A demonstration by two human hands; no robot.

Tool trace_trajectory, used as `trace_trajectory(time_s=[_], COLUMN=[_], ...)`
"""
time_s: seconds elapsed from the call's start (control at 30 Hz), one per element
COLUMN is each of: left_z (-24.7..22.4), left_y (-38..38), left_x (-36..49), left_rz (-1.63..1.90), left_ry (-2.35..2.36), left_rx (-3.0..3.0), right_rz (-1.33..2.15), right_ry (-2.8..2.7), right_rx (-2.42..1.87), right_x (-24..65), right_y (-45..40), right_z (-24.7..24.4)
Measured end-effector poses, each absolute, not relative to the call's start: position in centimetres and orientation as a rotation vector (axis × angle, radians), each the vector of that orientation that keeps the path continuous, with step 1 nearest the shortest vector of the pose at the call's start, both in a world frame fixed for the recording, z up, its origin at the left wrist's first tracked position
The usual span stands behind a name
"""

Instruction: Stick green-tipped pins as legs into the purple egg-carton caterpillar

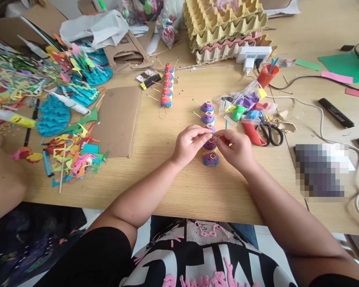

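Observation:
A row of purple and blue clay-covered humps with yellow rings on top runs away from me at the middle of the table. Thin green-tipped sticks poke out of the far humps on the left side. Over the middle of this row, my left hand and my right hand meet at the fingertips. Both hands are pinched closed; what lies between the fingertips is too small to make out. Farther back and to the left stands a similar red and blue row with purple-tipped sticks on its sides.
Paper scraps and a cardboard sheet lie left, beside blue crafted pieces. Scissors, bagged clay and a red cup are right. Egg trays stand behind. Another person's arm rests at far left.

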State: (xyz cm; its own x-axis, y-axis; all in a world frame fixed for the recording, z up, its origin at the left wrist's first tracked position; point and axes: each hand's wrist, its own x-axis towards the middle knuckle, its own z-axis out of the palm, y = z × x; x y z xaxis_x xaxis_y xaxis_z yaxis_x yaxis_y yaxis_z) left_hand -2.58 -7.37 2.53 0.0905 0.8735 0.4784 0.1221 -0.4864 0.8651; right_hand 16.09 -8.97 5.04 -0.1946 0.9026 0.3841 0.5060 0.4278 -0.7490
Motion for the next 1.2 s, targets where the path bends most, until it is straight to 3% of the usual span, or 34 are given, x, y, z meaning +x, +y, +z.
trace_trajectory(time_s=[0.23,0.8,1.2], left_z=[2.9,1.9,1.6], left_y=[-7.5,-6.5,-6.9], left_x=[-3.0,-2.1,-2.2], left_rz=[1.469,1.358,1.269], left_ry=[1.063,0.849,0.884], left_rx=[1.917,1.014,1.198], right_rz=[0.605,0.747,0.723], right_ry=[-1.88,-1.735,-1.748], right_rx=[-1.215,-1.194,-1.215], right_x=[16.1,16.1,16.2], right_y=[-9.0,-9.0,-8.8], right_z=[5.0,5.2,5.0])
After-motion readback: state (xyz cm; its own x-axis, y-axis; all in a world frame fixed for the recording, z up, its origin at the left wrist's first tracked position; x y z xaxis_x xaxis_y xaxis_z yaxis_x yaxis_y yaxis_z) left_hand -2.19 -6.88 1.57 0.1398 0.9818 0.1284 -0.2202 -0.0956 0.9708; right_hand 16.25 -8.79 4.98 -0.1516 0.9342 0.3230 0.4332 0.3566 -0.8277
